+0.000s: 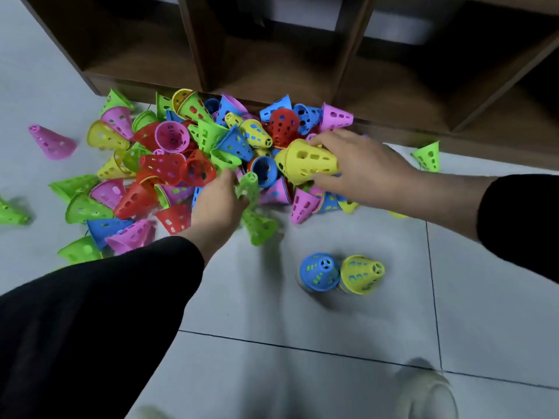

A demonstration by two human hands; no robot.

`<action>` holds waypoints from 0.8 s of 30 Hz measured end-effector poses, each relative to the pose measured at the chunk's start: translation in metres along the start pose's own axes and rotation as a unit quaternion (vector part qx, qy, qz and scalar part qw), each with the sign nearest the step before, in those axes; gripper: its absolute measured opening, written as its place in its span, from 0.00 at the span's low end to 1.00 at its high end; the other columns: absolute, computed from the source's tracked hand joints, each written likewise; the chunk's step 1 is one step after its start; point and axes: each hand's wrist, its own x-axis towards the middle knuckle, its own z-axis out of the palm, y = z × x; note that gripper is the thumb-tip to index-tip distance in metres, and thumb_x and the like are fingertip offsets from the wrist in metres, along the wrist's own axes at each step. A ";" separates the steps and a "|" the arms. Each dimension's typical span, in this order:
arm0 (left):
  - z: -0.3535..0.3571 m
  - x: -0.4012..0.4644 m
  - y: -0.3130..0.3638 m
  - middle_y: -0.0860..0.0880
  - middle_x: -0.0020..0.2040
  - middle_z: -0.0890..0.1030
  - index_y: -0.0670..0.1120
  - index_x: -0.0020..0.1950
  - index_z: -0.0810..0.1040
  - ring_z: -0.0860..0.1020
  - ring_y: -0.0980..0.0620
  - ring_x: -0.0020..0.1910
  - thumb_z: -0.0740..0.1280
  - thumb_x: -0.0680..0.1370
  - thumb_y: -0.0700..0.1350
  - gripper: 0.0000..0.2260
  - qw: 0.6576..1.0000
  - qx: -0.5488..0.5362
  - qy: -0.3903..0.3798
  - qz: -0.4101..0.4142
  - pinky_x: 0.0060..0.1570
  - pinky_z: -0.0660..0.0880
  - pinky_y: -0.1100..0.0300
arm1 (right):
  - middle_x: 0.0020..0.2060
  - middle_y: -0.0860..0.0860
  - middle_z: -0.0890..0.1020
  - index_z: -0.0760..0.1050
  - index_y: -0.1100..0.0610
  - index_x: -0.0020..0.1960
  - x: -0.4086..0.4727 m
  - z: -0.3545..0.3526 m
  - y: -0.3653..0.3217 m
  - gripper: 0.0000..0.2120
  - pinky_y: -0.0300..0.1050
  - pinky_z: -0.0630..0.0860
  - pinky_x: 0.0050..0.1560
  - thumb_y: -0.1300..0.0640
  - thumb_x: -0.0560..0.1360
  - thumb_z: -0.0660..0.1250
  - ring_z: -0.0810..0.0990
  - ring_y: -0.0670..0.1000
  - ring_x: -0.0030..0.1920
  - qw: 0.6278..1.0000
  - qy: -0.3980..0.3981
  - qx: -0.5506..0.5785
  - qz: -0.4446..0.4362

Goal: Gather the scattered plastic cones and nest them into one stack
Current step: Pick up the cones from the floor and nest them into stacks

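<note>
Your right hand (360, 164) curls its fingers round a yellow cone (308, 160) above the pile of cones (193, 155); your left hand (216, 204) pinches a blurred green cone (248, 184). Two short stacks (340, 273) stand nearby on the tiled floor (302, 373).

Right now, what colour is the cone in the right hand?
Yellow: the right hand holds a yellow cone, clear in the head view.

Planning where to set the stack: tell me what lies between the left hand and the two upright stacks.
In the head view, one blurred green cone, then bare floor tile, separates the left hand from the blue-topped and yellow-topped stacks.
</note>
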 end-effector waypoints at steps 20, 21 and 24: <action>0.041 -0.009 -0.008 0.49 0.82 0.45 0.54 0.80 0.55 0.43 0.45 0.80 0.55 0.80 0.34 0.30 0.869 0.371 -0.254 0.207 0.65 0.71 0.43 | 0.52 0.36 0.73 0.68 0.39 0.58 -0.157 0.024 0.051 0.18 0.43 0.73 0.49 0.36 0.71 0.67 0.74 0.40 0.49 0.988 -0.114 0.090 0.046; 0.039 -0.008 -0.008 0.49 0.82 0.43 0.54 0.80 0.52 0.43 0.45 0.80 0.55 0.80 0.33 0.32 0.859 0.383 -0.259 0.219 0.65 0.71 0.44 | 0.53 0.36 0.73 0.68 0.39 0.59 -0.157 0.031 0.050 0.19 0.44 0.74 0.49 0.36 0.71 0.66 0.74 0.41 0.49 0.988 -0.116 0.088 0.044; 0.032 -0.007 -0.007 0.50 0.82 0.45 0.55 0.80 0.50 0.46 0.45 0.80 0.56 0.80 0.33 0.33 0.839 0.416 -0.251 0.245 0.65 0.69 0.45 | 0.51 0.39 0.72 0.68 0.38 0.63 -0.148 0.048 0.052 0.22 0.45 0.75 0.47 0.33 0.72 0.62 0.74 0.43 0.47 0.991 -0.117 0.054 0.026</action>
